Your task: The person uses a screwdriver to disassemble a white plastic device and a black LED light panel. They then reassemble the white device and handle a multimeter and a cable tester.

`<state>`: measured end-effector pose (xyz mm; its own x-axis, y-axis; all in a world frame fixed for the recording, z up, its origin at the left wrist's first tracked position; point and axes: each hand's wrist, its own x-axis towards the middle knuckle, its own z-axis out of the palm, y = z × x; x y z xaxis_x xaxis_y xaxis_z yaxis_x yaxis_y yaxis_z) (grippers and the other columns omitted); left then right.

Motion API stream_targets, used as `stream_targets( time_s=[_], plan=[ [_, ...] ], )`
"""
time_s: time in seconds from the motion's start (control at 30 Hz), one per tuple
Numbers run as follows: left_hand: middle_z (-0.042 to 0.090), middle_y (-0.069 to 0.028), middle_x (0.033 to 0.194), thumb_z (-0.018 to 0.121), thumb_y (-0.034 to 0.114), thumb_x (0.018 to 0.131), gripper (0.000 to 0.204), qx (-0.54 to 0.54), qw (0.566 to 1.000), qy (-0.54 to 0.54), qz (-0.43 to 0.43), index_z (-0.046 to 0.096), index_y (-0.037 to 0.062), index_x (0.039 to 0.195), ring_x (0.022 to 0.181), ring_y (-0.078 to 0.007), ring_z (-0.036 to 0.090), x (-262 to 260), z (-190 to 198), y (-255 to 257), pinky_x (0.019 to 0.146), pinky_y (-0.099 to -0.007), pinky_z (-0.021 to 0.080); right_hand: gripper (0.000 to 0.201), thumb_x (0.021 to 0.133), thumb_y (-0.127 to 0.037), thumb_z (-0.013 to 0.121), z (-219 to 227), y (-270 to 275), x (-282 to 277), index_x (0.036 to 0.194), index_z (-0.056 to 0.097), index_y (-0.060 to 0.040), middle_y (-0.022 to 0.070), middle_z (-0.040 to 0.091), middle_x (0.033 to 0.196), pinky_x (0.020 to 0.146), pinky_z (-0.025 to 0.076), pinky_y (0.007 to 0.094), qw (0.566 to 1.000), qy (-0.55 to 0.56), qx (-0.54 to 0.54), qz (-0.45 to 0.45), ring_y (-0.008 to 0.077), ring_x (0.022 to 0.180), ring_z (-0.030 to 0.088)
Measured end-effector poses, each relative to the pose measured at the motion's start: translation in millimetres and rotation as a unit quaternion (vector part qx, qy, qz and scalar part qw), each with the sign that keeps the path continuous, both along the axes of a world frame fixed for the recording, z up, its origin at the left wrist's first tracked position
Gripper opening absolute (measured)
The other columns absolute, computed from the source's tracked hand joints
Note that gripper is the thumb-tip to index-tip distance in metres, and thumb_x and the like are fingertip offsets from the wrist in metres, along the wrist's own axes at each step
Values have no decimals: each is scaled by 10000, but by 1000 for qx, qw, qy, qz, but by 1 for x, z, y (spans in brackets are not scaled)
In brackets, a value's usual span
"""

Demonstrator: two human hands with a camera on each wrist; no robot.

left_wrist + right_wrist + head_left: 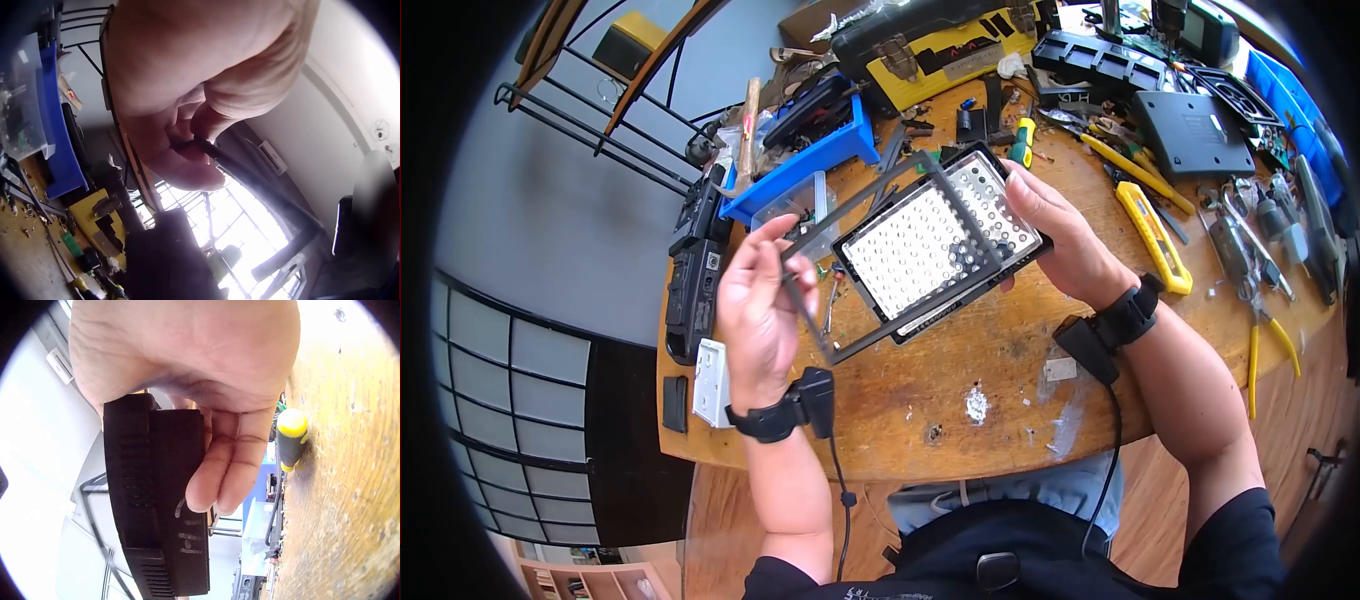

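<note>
My right hand (1055, 225) grips the right end of an LED light panel (910, 250), thumb on its face and fingers curled behind. Rows of small round LEDs fill the panel's front inside a black housing. In the right wrist view the panel's black ribbed side (153, 500) sits between thumb and fingers. My left hand (760, 300) pinches the left side of a thin dark rectangular frame (870, 338), which overlaps the panel's face at a slant. In the left wrist view, thumb and fingertips close on one bar of that frame (262, 187).
A blue bin (800, 160) and a yellow-black toolbox (940, 55) stand at the back. On the right lie a yellow utility knife (1152, 238), pliers (1270, 350) and a dark box (1195, 133). A green-yellow screwdriver (1022, 143) lies behind the panel. White scraps (976, 404) dot the wooden table.
</note>
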<state>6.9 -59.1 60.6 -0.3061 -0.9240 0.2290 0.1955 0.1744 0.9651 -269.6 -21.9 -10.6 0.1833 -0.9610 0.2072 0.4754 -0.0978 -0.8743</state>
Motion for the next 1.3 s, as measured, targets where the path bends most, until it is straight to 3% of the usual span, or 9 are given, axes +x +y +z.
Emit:
stream_targets(
  time_s=[0.13,0.47,0.53,0.6,0.67,0.73,0.9,1.0,1.3],
  plan=[
    [611,-16,796,537,261,979,263,-40,998,-51,28,608,43,1107,699,-108,604,-17,-21,-9,582,-236,483,509,990,-420,441,3,0,0,1340,419,-51,47,606,1006,531,509,254,1000,-16,4,14,98,808,613],
    [646,-23,835,561,223,968,203,-102,989,-4,109,634,36,997,762,-94,602,-20,-57,-14,628,-232,478,602,938,-439,535,-4,-3,2,1354,392,-27,61,596,1037,536,513,241,999,34,36,-12,105,848,613],
    [661,-20,865,579,209,959,185,-102,986,16,129,640,38,994,766,-75,604,-19,-61,-17,603,-210,460,637,927,-458,553,-6,-4,6,1359,385,-21,56,599,1038,538,518,244,998,51,44,4,101,851,614],
    [672,-15,891,594,203,951,178,-106,983,-24,145,646,37,989,761,-54,604,-19,-61,-17,578,-188,445,692,919,-493,553,-13,-6,13,1377,363,-12,62,593,1097,561,528,248,995,51,47,-66,98,886,613],
    [679,-21,893,622,195,934,166,-82,985,-4,155,659,40,980,741,-41,602,-18,-61,-18,548,-167,425,737,913,-525,542,-12,-4,8,1397,340,-8,74,574,1175,604,536,248,995,87,47,13,100,943,602],
    [677,-19,849,649,183,915,155,-61,991,2,118,669,40,972,730,-37,600,-16,-62,-19,541,-166,423,753,916,-542,520,-11,-1,16,1411,326,-10,79,559,1209,607,541,253,997,57,43,-37,106,963,601],
    [671,-31,770,711,124,851,125,-46,994,51,79,686,28,927,581,-36,559,-15,-66,-23,441,-177,407,682,976,-553,342,-12,-1,6,1427,320,-43,77,593,1140,573,542,288,995,60,76,20,131,872,632],
    [679,-50,780,699,104,855,114,6,997,58,56,686,19,930,589,-40,571,-14,-56,-15,422,-177,409,634,988,-542,314,-11,-1,9,1382,372,-49,78,611,1093,559,534,295,995,58,87,6,132,835,635],
    [687,-77,786,686,114,867,130,-14,997,41,56,690,-2,925,479,-52,546,-17,-55,-12,370,-178,394,581,1009,-508,293,-5,-1,12,1207,543,-22,74,660,920,553,506,298,991,62,117,-24,149,734,630]
  ],
)
